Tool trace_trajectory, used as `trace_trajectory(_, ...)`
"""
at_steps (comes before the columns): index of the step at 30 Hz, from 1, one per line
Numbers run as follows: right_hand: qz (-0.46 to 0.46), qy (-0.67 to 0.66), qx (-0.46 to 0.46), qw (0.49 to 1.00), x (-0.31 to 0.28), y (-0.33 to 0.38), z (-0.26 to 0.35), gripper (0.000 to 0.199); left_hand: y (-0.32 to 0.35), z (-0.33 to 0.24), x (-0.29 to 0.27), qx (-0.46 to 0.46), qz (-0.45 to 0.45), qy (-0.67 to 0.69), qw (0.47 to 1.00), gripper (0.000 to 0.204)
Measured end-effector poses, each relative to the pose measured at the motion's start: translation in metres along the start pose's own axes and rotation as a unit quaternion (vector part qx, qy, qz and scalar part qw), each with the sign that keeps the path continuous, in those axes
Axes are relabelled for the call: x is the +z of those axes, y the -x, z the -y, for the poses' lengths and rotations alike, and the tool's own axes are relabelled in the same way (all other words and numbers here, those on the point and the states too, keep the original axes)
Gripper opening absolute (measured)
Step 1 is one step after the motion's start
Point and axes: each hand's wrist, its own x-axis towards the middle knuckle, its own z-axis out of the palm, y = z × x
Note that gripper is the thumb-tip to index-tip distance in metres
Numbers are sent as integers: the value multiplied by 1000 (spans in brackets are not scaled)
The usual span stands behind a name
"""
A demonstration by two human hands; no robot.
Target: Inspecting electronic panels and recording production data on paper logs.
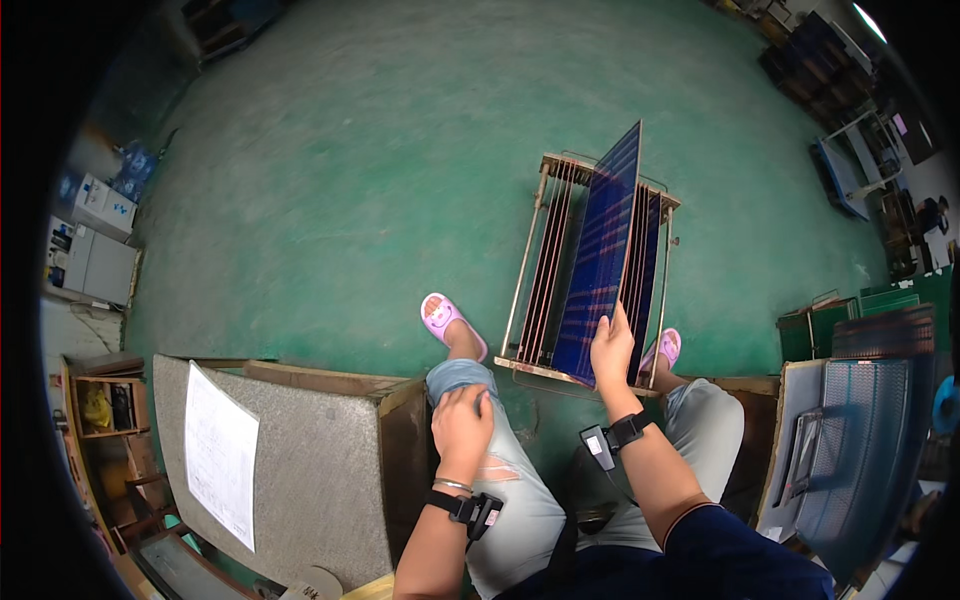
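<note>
— What does the right hand (612,345) have?

— A blue panel (600,260), thin and flat, standing on edge in the rack (528,262). Its face is dark blue with fine lines across it and a faint purple sheen; one long edge shows orange-brown. The fingers are clamped on its lower end, near the rack's front bar.

— And the rack?

— A metal frame on the green floor (350,150), just ahead of the person's feet in pink slippers (440,315). More thin panels stand in its slots on both sides of the held one (copper-coloured edges left, blue faces right).

— The left hand (462,418)?

— It rests on the left knee, fingers loosely together, holding nothing. A grey table (310,480) with a white sheet (221,455) stands just left of it.
</note>
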Motion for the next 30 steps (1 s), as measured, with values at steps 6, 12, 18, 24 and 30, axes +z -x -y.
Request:
trace_trajectory(6,29,11,19,999,0,-19,-7,39,0,-1,0,-5,-12,22,1000,15)
trace_trajectory(12,16,38,13,999,8,-13,-3,38,-1,-2,-2,-4,-8,25,1000,15)
trace_trajectory(18,20,44,0,999,14,-21,-3,39,-2,-3,-2,-8,-2,17,1000,15)
trace_trajectory(24,31,86,56,994,26,-22,-6,39,-2,-3,0,-10,-6,28,1000,14)
trace_trajectory(30,78,119,90,986,37,-16,-7,39,-3,-2,-3,-11,2,2,1000,14)
